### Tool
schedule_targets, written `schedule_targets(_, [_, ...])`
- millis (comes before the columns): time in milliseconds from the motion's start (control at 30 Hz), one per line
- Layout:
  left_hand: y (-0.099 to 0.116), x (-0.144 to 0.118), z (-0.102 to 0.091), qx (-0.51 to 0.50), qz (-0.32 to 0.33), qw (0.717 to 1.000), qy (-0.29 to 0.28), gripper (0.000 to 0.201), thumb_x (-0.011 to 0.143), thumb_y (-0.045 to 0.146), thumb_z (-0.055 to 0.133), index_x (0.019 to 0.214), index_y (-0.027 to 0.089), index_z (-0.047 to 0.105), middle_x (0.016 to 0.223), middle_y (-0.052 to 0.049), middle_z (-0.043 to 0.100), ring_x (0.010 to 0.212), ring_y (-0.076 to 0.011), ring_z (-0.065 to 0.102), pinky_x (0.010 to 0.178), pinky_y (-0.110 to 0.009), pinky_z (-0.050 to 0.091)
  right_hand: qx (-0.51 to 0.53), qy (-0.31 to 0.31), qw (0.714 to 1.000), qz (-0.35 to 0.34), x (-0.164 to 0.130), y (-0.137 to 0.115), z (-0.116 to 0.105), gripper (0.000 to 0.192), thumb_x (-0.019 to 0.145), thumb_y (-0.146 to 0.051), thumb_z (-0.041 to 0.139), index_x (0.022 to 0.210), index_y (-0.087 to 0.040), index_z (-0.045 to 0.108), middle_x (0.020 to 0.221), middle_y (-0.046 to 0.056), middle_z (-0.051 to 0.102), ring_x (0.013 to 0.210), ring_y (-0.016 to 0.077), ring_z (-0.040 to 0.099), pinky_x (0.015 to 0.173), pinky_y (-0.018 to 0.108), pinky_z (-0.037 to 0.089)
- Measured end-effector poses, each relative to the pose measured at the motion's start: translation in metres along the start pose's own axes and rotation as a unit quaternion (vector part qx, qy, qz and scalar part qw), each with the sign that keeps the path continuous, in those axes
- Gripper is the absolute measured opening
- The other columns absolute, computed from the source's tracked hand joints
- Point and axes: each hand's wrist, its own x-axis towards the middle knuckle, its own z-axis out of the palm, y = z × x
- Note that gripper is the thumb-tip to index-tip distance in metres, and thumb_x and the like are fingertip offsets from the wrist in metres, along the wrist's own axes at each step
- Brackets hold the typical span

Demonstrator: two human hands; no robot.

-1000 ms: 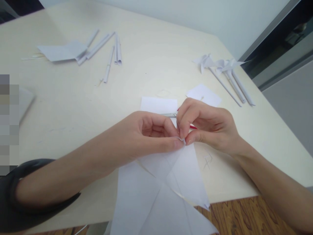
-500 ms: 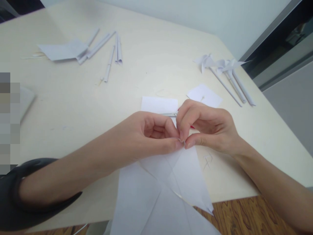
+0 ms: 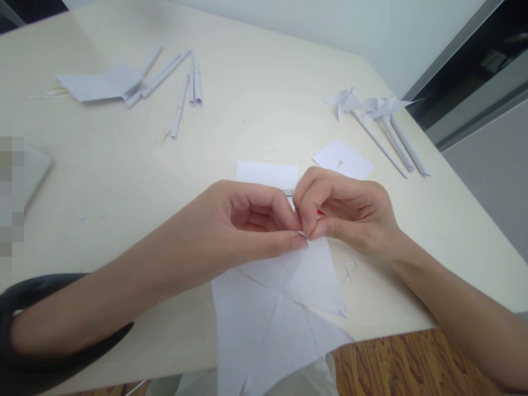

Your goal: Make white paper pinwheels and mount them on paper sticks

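A white cut paper sheet (image 3: 272,313) with diagonal slits hangs over the near edge of the cream table (image 3: 124,165). My left hand (image 3: 247,220) pinches its gathered tips between thumb and forefinger. My right hand (image 3: 346,212) meets it fingertip to fingertip and pinches the same paper tips. Just behind my fingers lie scissors (image 3: 289,192) with a metal blade and a red handle, mostly hidden by my right hand, resting on a small white paper rectangle (image 3: 266,175).
Finished white paper pinwheels (image 3: 371,107) on rolled sticks lie at the far right. Several rolled paper sticks (image 3: 181,82) and a flat sheet (image 3: 94,85) lie at the far left. A small paper square (image 3: 343,158) sits behind my right hand. Wooden floor (image 3: 391,368) shows below the edge.
The paper's lower flaps have drawn up and inward toward me. My hands have closed tighter on the tips and shifted slightly up and left.
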Motion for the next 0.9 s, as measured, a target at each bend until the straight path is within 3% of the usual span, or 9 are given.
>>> schedule_targets(133, [-0.001, -0.003, -0.003, 0.126, 0.047, 0.990, 0.041, 0.007, 0.078, 0.025, 0.063, 0.071, 0.026, 0.067, 0.073, 0.008, 0.069, 0.070, -0.0089, 0.063, 0.058, -0.014, 0.046, -0.012, 0.033, 0.999, 0.015, 0.000, 0.000, 0.003, 0.006, 0.081, -0.011, 0.060, 0.077, -0.016, 0.060, 0.080, -0.001, 0.054, 0.075, 0.0090, 0.052, 0.071, 0.023, 0.045])
schedule_targets(233, [0.001, -0.004, -0.003, 0.151, 0.057, 0.986, 0.050, 0.010, 0.080, 0.031, 0.062, 0.073, 0.027, 0.067, 0.073, 0.010, 0.069, 0.065, -0.0068, 0.062, 0.056, -0.013, 0.045, -0.002, 0.041, 0.999, 0.017, 0.000, 0.001, 0.005, 0.005, 0.082, -0.012, 0.059, 0.077, -0.015, 0.060, 0.078, -0.001, 0.054, 0.074, 0.0087, 0.051, 0.070, 0.023, 0.044])
schedule_targets(333, [0.001, -0.004, -0.002, 0.131, 0.049, 0.989, 0.048, 0.011, 0.080, 0.035, 0.061, 0.074, 0.027, 0.067, 0.071, 0.009, 0.069, 0.059, -0.0059, 0.060, 0.053, -0.013, 0.044, 0.002, 0.060, 0.998, 0.018, 0.001, -0.001, 0.004, 0.004, 0.079, -0.012, 0.063, 0.078, -0.015, 0.061, 0.079, -0.001, 0.054, 0.076, 0.0085, 0.052, 0.072, 0.023, 0.043])
schedule_targets(400, [0.000, -0.003, -0.003, 0.113, 0.033, 0.992, 0.053, 0.014, 0.080, 0.037, 0.061, 0.077, 0.026, 0.066, 0.072, 0.008, 0.069, 0.066, -0.0092, 0.063, 0.054, -0.014, 0.045, -0.011, 0.070, 0.997, 0.036, 0.002, -0.003, 0.001, 0.006, 0.079, -0.019, 0.064, 0.084, -0.016, 0.063, 0.084, -0.001, 0.055, 0.080, 0.0095, 0.053, 0.073, 0.022, 0.043])
schedule_targets(533, [-0.002, -0.001, -0.008, 0.061, 0.032, 0.987, 0.145, 0.010, 0.079, 0.033, 0.063, 0.080, 0.023, 0.064, 0.074, 0.006, 0.066, 0.061, -0.0085, 0.057, 0.051, -0.015, 0.041, -0.048, 0.085, 0.985, 0.140, 0.002, -0.011, -0.013, 0.034, 0.084, -0.047, 0.052, 0.106, -0.022, 0.059, 0.097, 0.001, 0.056, 0.082, 0.0106, 0.055, 0.064, 0.021, 0.041])
schedule_targets(667, [-0.001, 0.000, -0.012, 0.008, 0.032, 0.978, 0.204, 0.008, 0.078, 0.029, 0.064, 0.081, 0.022, 0.061, 0.075, 0.006, 0.063, 0.056, -0.0064, 0.051, 0.048, -0.015, 0.039, -0.070, 0.013, 0.969, 0.237, 0.000, -0.013, -0.027, 0.027, 0.082, -0.044, 0.057, 0.092, -0.018, 0.060, 0.083, 0.001, 0.057, 0.070, 0.0104, 0.052, 0.056, 0.021, 0.037])
schedule_targets(767, [-0.001, 0.002, -0.011, -0.013, 0.014, 0.981, 0.193, 0.010, 0.078, 0.030, 0.064, 0.082, 0.023, 0.058, 0.082, 0.006, 0.062, 0.061, -0.0070, 0.054, 0.052, -0.015, 0.042, -0.105, 0.012, 0.961, 0.255, 0.000, -0.010, -0.031, 0.021, 0.084, -0.037, 0.057, 0.081, -0.016, 0.059, 0.072, 0.000, 0.053, 0.061, 0.0087, 0.045, 0.052, 0.022, 0.033])
schedule_targets(900, [-0.005, 0.006, -0.012, 0.006, 0.001, 0.985, 0.171, 0.012, 0.078, 0.033, 0.063, 0.084, 0.024, 0.058, 0.093, 0.003, 0.065, 0.074, -0.0119, 0.059, 0.058, -0.018, 0.045, -0.154, 0.020, 0.954, 0.255, -0.001, -0.007, -0.033, 0.020, 0.086, -0.035, 0.053, 0.081, -0.016, 0.059, 0.075, 0.001, 0.054, 0.062, 0.0097, 0.046, 0.052, 0.023, 0.034])
